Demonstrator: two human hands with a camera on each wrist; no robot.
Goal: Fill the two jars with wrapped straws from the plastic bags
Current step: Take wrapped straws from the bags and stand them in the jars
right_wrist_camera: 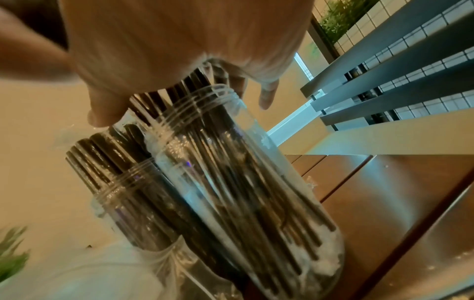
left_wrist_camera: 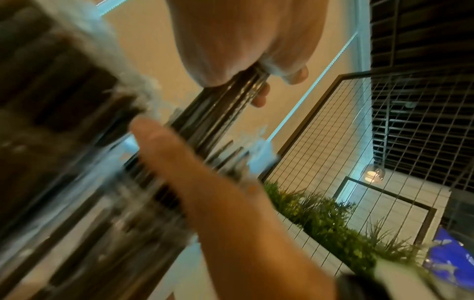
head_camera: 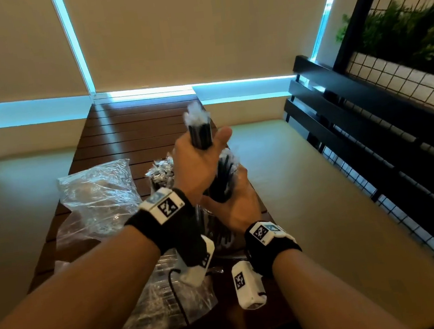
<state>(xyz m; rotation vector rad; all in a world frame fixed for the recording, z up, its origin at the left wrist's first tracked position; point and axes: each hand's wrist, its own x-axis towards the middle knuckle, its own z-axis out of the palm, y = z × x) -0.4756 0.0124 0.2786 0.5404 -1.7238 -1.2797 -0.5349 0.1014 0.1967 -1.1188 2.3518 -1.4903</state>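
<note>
My left hand (head_camera: 200,163) is raised above the table and grips a bundle of black wrapped straws (head_camera: 201,135), their white wrapper ends pointing up. Just below it, my right hand (head_camera: 233,207) grips a second straw bundle (head_camera: 224,181) over the jars. In the right wrist view my right hand (right_wrist_camera: 179,50) holds those straws at the mouth of a clear jar (right_wrist_camera: 256,182) holding several straws. A second jar (right_wrist_camera: 133,194), also packed with straws, stands beside it. The left wrist view shows my left hand (left_wrist_camera: 243,46) curled round its straws (left_wrist_camera: 223,105). In the head view my hands hide the nearer jar.
A crumpled clear plastic bag (head_camera: 97,194) lies on the slatted wooden table (head_camera: 131,131) at the left, another bag (head_camera: 159,306) under my forearms. Pale bench seats (head_camera: 307,181) flank the table. A black slatted backrest (head_camera: 354,121) and a wire grid with plants (head_camera: 411,28) stand on the right.
</note>
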